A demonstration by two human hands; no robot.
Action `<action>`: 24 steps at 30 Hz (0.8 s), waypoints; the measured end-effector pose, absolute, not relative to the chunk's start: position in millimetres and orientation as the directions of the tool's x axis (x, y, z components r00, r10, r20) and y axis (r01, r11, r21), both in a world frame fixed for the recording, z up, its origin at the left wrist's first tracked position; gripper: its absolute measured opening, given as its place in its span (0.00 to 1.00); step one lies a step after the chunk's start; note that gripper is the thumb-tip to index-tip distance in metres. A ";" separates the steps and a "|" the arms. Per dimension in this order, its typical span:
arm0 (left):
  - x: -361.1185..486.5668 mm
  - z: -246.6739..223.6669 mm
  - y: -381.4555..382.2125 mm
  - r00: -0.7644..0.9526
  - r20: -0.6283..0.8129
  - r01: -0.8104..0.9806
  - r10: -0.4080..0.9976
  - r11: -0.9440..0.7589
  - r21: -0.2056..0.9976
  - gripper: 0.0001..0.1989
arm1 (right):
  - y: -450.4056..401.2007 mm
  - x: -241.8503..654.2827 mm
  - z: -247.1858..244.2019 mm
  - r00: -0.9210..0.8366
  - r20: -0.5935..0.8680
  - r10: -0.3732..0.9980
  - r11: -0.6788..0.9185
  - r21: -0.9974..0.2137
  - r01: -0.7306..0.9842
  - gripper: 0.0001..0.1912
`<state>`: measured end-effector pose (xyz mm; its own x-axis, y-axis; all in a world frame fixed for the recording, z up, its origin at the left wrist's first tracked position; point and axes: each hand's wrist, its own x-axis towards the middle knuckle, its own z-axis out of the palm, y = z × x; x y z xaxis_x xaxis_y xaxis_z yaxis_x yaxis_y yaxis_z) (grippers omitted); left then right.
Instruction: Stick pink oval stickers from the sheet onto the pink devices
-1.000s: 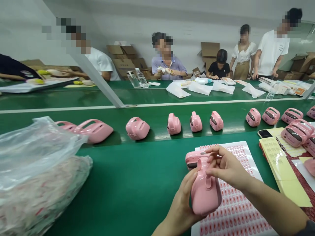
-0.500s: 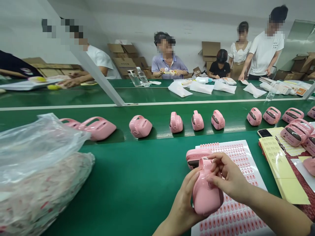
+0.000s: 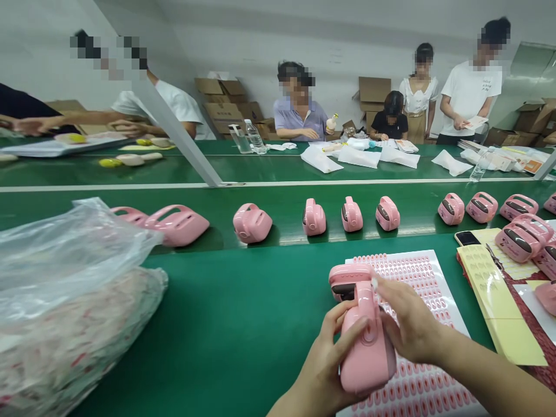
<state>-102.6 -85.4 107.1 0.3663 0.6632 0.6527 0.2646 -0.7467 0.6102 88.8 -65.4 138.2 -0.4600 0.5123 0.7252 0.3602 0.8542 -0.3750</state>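
Note:
My left hand (image 3: 324, 362) is wrapped round a pink plastic handled case (image 3: 362, 362), its thumb lying across the side facing me. On that side, below the handle, a small oval with a red mark (image 3: 369, 330) sits on a round boss. My right hand (image 3: 412, 321) grips the case's right edge, fingers near the handle and thumb partly hidden behind the case. Just beyond it stands a second pink case (image 3: 350, 275) with a dark window. Beneath my hands lies a white sheet of pink oval stickers (image 3: 428, 385), partly covered by my right arm.
Several pink cases (image 3: 314, 217) line the green table behind. A clear plastic bag (image 3: 78, 324) bulges at left. At right are yellow sticker sheets (image 3: 499, 301), a phone (image 3: 467, 238) and more cases (image 3: 521, 238). Co-workers sit and stand across the table, beyond a slanted post (image 3: 174, 124).
My right fingers have left the boss on the case and shifted to its right edge. The case has turned slightly, and the red-marked oval now shows. My left thumb has come across its side.

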 end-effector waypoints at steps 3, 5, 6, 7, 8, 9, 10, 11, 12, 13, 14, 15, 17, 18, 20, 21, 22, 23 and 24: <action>-101.1 112.7 -88.5 0.406 0.595 0.197 0.694 -0.702 0.684 0.41 | -48.9 92.7 135.4 -0.414 0.534 0.738 0.671 -0.646 0.364 0.31; -97.6 117.6 -90.8 0.412 0.555 0.088 0.722 -0.638 0.765 0.41 | -38.8 94.9 130.0 -0.499 0.320 0.805 0.512 -0.800 0.313 0.30; -94.8 119.6 -91.8 0.421 0.542 0.023 0.728 -0.605 0.796 0.42 | -35.2 95.6 126.9 -0.551 0.230 0.802 0.439 -0.853 0.282 0.29; -91.4 121.0 -92.8 0.426 0.537 -0.036 0.728 -0.579 0.814 0.43 | -32.7 96.1 123.8 -0.589 0.165 0.791 0.375 -0.892 0.254 0.27; -87.2 121.7 -93.7 0.421 0.536 -0.078 0.731 -0.560 0.825 0.44 | -31.5 96.6 121.0 -0.605 0.129 0.786 0.326 -0.917 0.228 0.25; -82.4 121.9 -94.6 0.402 0.535 -0.098 0.743 -0.546 0.832 0.46 | -31.4 97.4 118.6 -0.601 0.116 0.791 0.292 -0.934 0.205 0.24; -77.1 121.7 -95.4 0.366 0.534 -0.102 0.762 -0.537 0.837 0.48 | -32.3 98.8 116.5 -0.583 0.113 0.805 0.269 -0.945 0.188 0.23; -71.6 121.0 -96.1 0.317 0.535 -0.100 0.783 -0.533 0.840 0.48 | -33.9 101.2 114.6 -0.554 0.114 0.824 0.252 -0.951 0.178 0.24; -66.2 119.9 -96.5 0.264 0.537 -0.098 0.802 -0.531 0.842 0.47 | -35.9 105.1 112.9 -0.520 0.115 0.846 0.239 -0.954 0.179 0.24; -61.4 118.3 -96.4 0.220 0.539 -0.100 0.813 -0.531 0.842 0.43 | -38.0 111.0 111.4 -0.486 0.113 0.867 0.229 -0.955 0.187 0.25; -57.3 116.0 -95.8 0.203 0.548 -0.109 0.811 -0.538 0.836 0.38 | -40.0 118.9 110.2 -0.448 0.113 0.887 0.221 -0.955 0.196 0.26; -54.2 112.7 -94.5 0.202 0.565 -0.117 0.800 -0.553 0.825 0.31 | -41.3 128.9 109.4 -0.398 0.115 0.910 0.211 -0.955 0.207 0.27; -50.9 102.4 -89.2 0.223 0.581 -0.122 0.783 -0.568 0.814 0.21 | -40.9 154.0 110.3 -0.252 0.111 0.961 0.170 -0.959 0.227 0.26; -50.2 95.2 -85.4 0.240 0.561 -0.126 0.792 -0.548 0.827 0.20 | -38.2 167.8 112.6 -0.151 0.099 0.984 0.134 -0.961 0.242 0.25; -48.9 77.9 -76.1 0.277 0.456 -0.138 0.846 -0.434 0.890 0.22 | -25.3 193.4 121.2 0.091 0.079 0.993 0.049 -0.954 0.295 0.23; -47.9 68.5 -71.0 0.302 0.380 -0.143 0.875 -0.352 0.925 0.23 | -14.4 203.7 126.9 0.213 0.090 0.973 0.011 -0.938 0.346 0.23; -46.5 59.5 -65.7 0.334 0.310 -0.135 0.890 -0.280 0.950 0.23 | -0.6 211.6 132.7 0.309 0.119 0.943 -0.023 -0.908 0.419 0.23; -44.9 51.4 -60.5 0.381 0.246 -0.104 0.891 -0.223 0.969 0.22 | 16.0 216.8 138.1 0.364 0.143 0.920 -0.066 -0.862 0.503 0.23; -43.1 44.5 -55.4 0.441 0.194 -0.050 0.876 -0.192 0.980 0.20 | 34.7 219.7 142.2 0.403 0.173 0.899 -0.113 -0.796 0.595 0.23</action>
<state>-43.1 -55.4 44.5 0.4413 0.8761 0.1945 -0.0501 -0.1923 0.9801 219.7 34.7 142.2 0.4029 0.8987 0.1731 0.5946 -0.1132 -0.7960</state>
